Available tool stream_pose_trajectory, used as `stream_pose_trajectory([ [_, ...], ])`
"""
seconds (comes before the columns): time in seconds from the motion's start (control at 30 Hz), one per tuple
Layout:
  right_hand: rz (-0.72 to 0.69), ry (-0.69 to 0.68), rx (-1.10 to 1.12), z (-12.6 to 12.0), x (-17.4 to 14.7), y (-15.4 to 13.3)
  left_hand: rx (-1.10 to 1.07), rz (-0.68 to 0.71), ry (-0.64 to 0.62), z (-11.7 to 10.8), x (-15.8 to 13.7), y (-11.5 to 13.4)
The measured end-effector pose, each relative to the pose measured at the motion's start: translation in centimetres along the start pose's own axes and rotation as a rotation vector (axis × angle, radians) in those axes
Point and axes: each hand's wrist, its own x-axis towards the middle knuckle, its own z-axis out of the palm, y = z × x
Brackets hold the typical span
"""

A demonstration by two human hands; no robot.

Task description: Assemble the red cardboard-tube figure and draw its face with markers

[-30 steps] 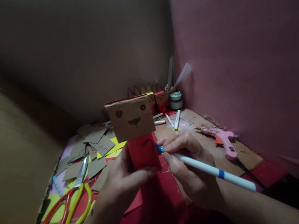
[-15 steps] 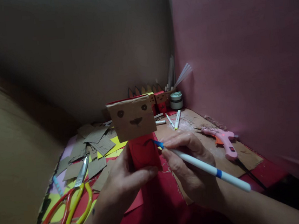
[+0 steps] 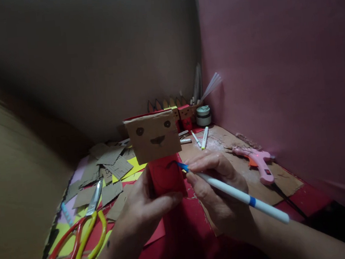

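A cardboard figure [image 3: 153,138] has a square brown head with two drawn eyes and a muzzle, above a red body with a dark heart outline partly drawn on it. Wrapped round the lower body from the left and below is my left hand [image 3: 146,211]. My right hand [image 3: 221,190] pinches a white marker [image 3: 233,191] with a blue band, close behind its blue tip. That tip touches the red body, or lies just at it, near the right upper curve of the heart line.
Scissors [image 3: 91,225] with red and yellow handles lie at left by cardboard scraps [image 3: 110,155]. A pink glue gun [image 3: 255,160] rests at right. Markers [image 3: 204,137], a lidded jar [image 3: 203,116] and smaller figures [image 3: 185,114] stand or lie farther back. A pink wall [image 3: 283,74] rises at right.
Almost nothing differs. The figure's head sits very slightly lower and to the right; both hands keep their hold.
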Motion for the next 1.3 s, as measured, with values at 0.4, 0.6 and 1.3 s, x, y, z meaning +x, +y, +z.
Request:
stream_pose_trajectory([
  [0.4, -0.045, -0.068, 0.001, -0.2, -0.3, -0.1, 0.002, 0.056, -0.04, -0.2, 0.2, -0.2],
  [0.6, -0.037, -0.026, -0.016, -0.1, -0.3, -0.3, 0.025, 0.022, 0.011, 0.4, -0.1, 0.2],
  [1.3, -0.032, -0.008, 0.009, 0.0, -0.5, 0.0, 0.012, 0.028, 0.019, 0.3, -0.3, 0.3],
])
